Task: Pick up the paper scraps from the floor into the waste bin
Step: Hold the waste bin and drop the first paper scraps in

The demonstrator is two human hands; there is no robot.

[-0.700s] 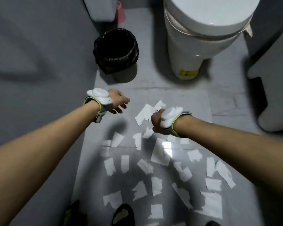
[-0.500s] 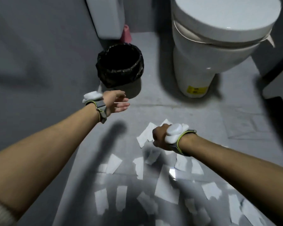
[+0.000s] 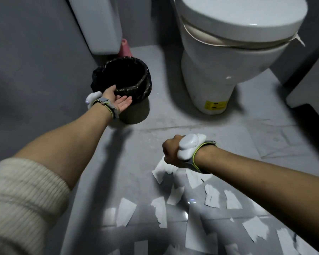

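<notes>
while my right hand [image 3: 171,153] is curled tight round a wad of torn white paper scraps [image 3: 161,171] low over the floor [image 3: 136,144], i see my left hand [image 3: 119,102] spread flat, palm up, at the near rim of the round, black-lined waste bin [image 3: 136,115]. loose scraps [image 3: 213,197] litter the grey tiles nearer me. a white toilet [image 3: 219,70] stands right of the bin.

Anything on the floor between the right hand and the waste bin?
Nothing: the head view shows only bare floor between the right hand, which grips a paper scrap, and the waste bin.
</notes>
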